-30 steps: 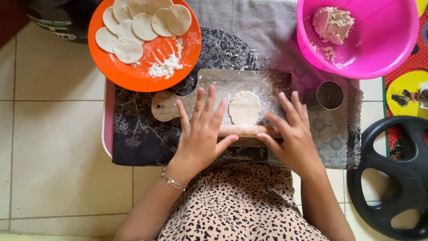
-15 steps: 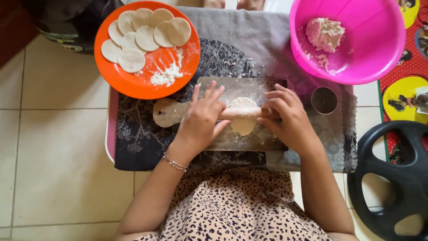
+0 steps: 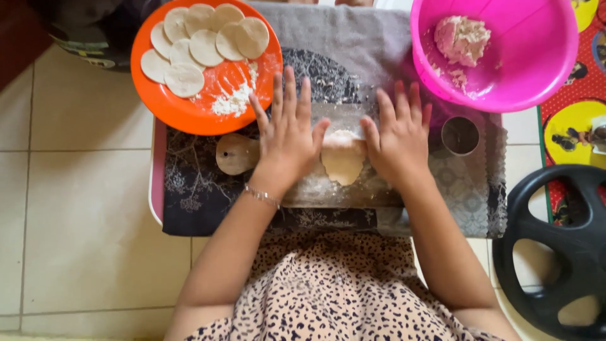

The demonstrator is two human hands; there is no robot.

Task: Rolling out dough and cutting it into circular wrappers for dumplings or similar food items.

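Dough piece point(image 3: 343, 165), pale and roughly oval, lies on the wooden board point(image 3: 237, 153) at the middle of the low table, between the two hands. Its upper edge sits under a rolling pin point(image 3: 344, 144), of which only a short stretch shows between the palms.

Left hand point(image 3: 288, 136): flat, palm down, fingers spread and stretched away from the body, pressing on the left part of the rolling pin. Thin bracelet point(image 3: 262, 196) on the wrist. Nothing pinched.

Right hand point(image 3: 399, 134): same posture, flat and spread, palm on the right part of the pin, just beside the dough. Nothing pinched.

Board: round handle end projects to the left of the left hand; surface dusted with flour. It rests on a dark patterned cloth point(image 3: 196, 189) that covers the table.

Surroundings:
- Orange plate point(image 3: 158, 95) at upper left, overlapping the table edge; holds several thin round dough discs point(image 3: 203, 38) laid overlapping, and a small heap of flour point(image 3: 232, 101).
- Pink bowl point(image 3: 536, 57) at upper right, with a lump of dough point(image 3: 462, 38) inside.
- Round metal cutter point(image 3: 460, 136) stands on the cloth just right of the right hand, below the bowl.
- Black steering wheel point(image 3: 555, 252) lies on the tiled floor at lower right.

Person wears a spotted garment point(image 3: 341, 290).
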